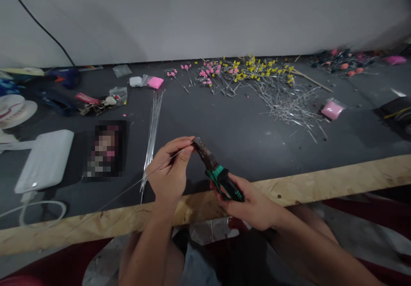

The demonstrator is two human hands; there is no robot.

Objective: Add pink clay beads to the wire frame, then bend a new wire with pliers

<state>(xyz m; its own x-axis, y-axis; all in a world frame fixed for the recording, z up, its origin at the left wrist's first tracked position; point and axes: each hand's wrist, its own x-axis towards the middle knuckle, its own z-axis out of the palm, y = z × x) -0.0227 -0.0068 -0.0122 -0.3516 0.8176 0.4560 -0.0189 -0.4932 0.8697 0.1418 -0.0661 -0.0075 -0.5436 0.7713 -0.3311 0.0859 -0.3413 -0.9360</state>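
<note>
Between the thumb and fingers of my left hand (pixel 168 168) is a long thin wire (pixel 128 189), its free length trailing down to the left past the table edge. My right hand (pixel 252 200) is wrapped around the green and black handles of a pair of pliers (pixel 221 177). The jaws of the pliers meet the wire's end at my left fingertips; whether they are clamped on it I cannot tell. Just left of my left hand lies a bundle of straight wires (pixel 152 132) on the dark tabletop.
Wire stems with yellow heads (pixel 253 68) and pink heads (pixel 210 70) lie at the back, near a pile of loose wires (pixel 289 104). A pink packet (pixel 333 108) is at right. A white power bank (pixel 46 159) and a blurred-out dark object (pixel 105 149) lie left. The wooden edge (pixel 305 183) runs along the front.
</note>
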